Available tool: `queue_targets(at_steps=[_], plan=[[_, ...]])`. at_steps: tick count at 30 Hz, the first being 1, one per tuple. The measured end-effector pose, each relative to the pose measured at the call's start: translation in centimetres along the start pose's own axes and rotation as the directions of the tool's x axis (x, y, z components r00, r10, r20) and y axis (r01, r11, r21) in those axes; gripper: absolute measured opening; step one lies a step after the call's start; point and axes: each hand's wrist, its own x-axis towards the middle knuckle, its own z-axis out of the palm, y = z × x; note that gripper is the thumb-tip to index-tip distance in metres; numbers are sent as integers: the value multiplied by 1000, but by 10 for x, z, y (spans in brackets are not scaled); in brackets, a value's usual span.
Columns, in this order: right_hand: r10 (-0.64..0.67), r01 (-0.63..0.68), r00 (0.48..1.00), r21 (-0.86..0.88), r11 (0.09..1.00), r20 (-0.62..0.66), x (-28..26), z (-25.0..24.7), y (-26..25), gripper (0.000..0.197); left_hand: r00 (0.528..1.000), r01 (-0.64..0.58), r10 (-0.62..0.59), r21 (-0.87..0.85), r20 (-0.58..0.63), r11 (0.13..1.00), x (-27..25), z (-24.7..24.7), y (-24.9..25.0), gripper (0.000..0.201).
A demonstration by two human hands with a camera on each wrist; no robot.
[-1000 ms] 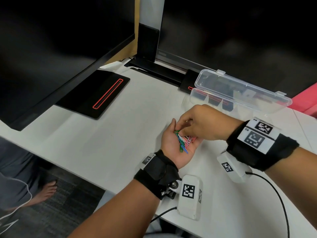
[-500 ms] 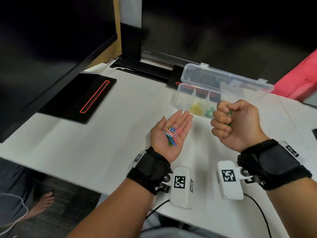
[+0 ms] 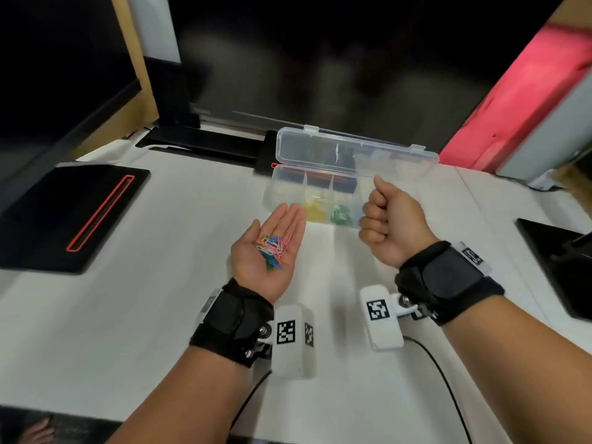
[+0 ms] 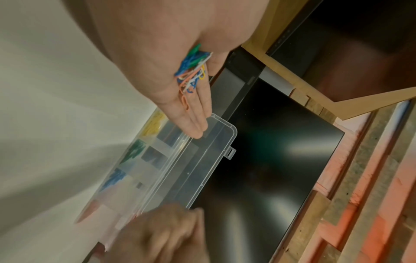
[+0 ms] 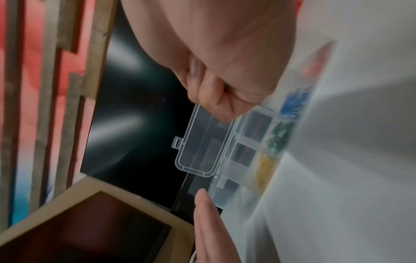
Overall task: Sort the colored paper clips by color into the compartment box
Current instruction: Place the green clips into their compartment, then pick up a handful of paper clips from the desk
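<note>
My left hand (image 3: 267, 251) lies palm up and flat over the white table, carrying a small heap of mixed colored paper clips (image 3: 273, 252), seen close in the left wrist view (image 4: 193, 71). My right hand (image 3: 389, 225) is a closed fist at the right end of the clear compartment box (image 3: 282, 193), whose lid (image 3: 352, 152) stands open. A sliver of a green clip (image 5: 225, 85) shows inside the fist. The front compartments hold yellow clips (image 3: 315, 209), green clips (image 3: 341, 214) and blue clips (image 5: 294, 103).
A black monitor base with a red-outlined slot (image 3: 73, 216) lies at the left. Dark monitors and a black stand (image 3: 198, 142) fill the back. A red-pink panel (image 3: 519, 100) rises at the right, a black base (image 3: 557, 261) sits at the right edge.
My right hand left the left palm, closed into a fist round a green clip and moved right to the box. The left hand stayed flat with the heap.
</note>
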Motion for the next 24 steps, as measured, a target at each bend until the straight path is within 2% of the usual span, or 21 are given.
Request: queue_targets(at_steps=[2, 5, 8, 10, 14, 18, 20, 22, 23, 24], plan=[[-147, 142, 988, -106, 984, -44, 17, 21, -10, 47, 1000, -3, 3, 12, 16, 1000, 2, 0, 1, 45], [-370, 337, 925, -255, 906, -91, 45, 49, -19, 45, 999, 3, -5, 35, 35, 999, 2, 2, -1, 44], [-499, 418, 864, -449, 790, -74, 68, 57, -16, 42, 999, 1, -2, 30, 35, 1000, 3, 2, 0, 44], [-520, 402, 851, -551, 731, -70, 78, 52, -10, 39, 999, -5, 5, 8, 38, 1000, 5, 0, 3, 44], [-522, 380, 842, -541, 750, -132, 94, 42, -6, 44, 999, -14, 15, -20, 48, 1000, 9, -1, 7, 44], [-529, 394, 843, -560, 729, -96, 92, 41, -7, 47, 998, -16, 17, -20, 61, 1000, 8, 0, 7, 44], [-577, 444, 816, -606, 660, -30, 80, 45, -7, 44, 998, -22, 23, -20, 64, 1000, 7, 0, 7, 44], [-587, 522, 798, -643, 561, 136, 58, 52, -6, 48, 998, -25, 25, -6, 62, 1000, 6, 1, 7, 44], [-531, 551, 806, -660, 511, 261, 44, 55, -4, 49, 998, -27, 27, 3, 55, 1000, 6, 1, 7, 44], [-414, 565, 819, -683, 463, 397, 29, 58, -2, 47, 999, -29, 28, 12, 45, 1000, 6, 2, 7, 44]])
